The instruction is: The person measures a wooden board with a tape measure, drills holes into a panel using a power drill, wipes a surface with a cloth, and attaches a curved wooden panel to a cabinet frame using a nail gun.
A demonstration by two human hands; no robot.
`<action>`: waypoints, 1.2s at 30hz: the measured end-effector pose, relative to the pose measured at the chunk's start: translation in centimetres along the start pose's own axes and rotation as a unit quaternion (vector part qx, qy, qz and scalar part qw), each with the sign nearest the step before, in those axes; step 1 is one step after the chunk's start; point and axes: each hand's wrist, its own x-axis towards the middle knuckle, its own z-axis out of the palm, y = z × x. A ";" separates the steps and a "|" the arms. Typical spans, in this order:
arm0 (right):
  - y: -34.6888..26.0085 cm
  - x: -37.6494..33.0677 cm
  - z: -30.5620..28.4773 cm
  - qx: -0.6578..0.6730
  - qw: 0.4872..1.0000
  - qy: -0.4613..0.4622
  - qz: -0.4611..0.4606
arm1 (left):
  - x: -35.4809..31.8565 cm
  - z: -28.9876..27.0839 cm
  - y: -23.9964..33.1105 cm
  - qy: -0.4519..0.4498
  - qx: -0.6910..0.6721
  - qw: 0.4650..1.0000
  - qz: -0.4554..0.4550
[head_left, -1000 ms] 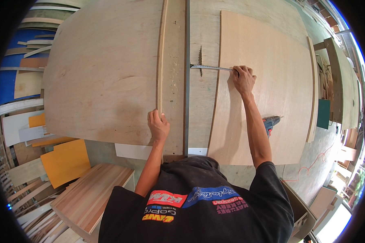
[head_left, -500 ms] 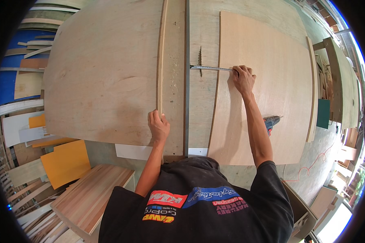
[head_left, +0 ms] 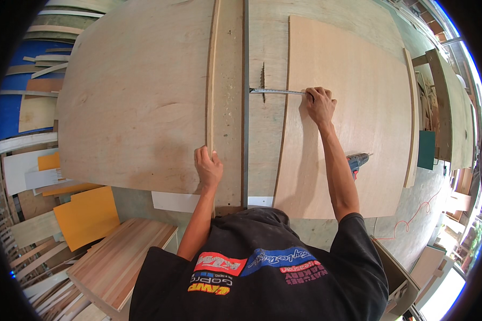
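Observation:
My right hand [head_left: 320,104], fingers curled, grips a tape measure above a large plywood sheet [head_left: 353,69] on the right. The tape's blade [head_left: 277,91] stretches left from that hand to a long dark metal rail [head_left: 246,123]. It crosses over a toothed saw blade [head_left: 263,77] that sticks up through the table slot. The tape's case is mostly hidden under my fingers. Lower and to the left, my left hand [head_left: 209,167] is closed over a thin wooden strip [head_left: 212,96] along the edge of the left board [head_left: 134,96].
A cordless drill [head_left: 357,161] lies on the right sheet, near my right forearm. Orange sheets [head_left: 88,216] and a striped wood panel [head_left: 123,257] stand at lower left. Offcuts [head_left: 48,69] are piled at far left. A red cord [head_left: 412,216] runs over the floor at right.
Both hands keep nearly the same place and hold. The view has shifted very slightly; the tape still spans from the rail to my right hand.

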 end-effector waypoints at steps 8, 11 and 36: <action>0.0 0.0 0.0 0.008 1.000 0.002 0.011 | 0.0 0.0 0.0 -0.003 -0.004 1.000 -0.007; 0.0 -0.1 0.0 0.010 1.000 0.001 0.012 | -0.1 0.0 0.0 -0.008 -0.003 1.000 -0.009; 0.5 -0.3 0.4 0.000 0.998 0.062 -0.027 | 20.0 7.1 1.7 -0.080 0.102 0.992 0.013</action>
